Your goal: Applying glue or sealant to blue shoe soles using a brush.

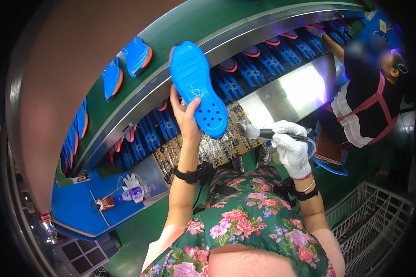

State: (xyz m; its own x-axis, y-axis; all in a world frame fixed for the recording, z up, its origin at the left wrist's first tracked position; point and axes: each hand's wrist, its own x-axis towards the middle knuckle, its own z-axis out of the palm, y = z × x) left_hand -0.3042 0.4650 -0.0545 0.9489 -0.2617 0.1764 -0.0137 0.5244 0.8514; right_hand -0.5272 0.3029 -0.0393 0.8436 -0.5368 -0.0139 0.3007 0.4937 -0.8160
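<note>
My bare left hand (186, 117) grips a bright blue shoe sole (189, 69) with its thumb across the middle. The sole is held up at a slant, its small round holes at the lower end and a bit of red along its upper edge. My right hand (292, 150), in a white knit glove, is closed round the dark handle of a brush (253, 131). Its pale bristles point left toward the sole, apart from it. Below both lies a work surface (175, 154) covered in printed brown tape and clear plastic.
Beyond runs a line of blue racks (249, 74) holding soles. More blue and orange soles (136, 55) lie on the green belt (164, 27). A co-worker (365, 92) reaches to the line at right. A blue table (85, 207) with a bottle (131, 194) stands left, a wire rack (374, 212) lower right.
</note>
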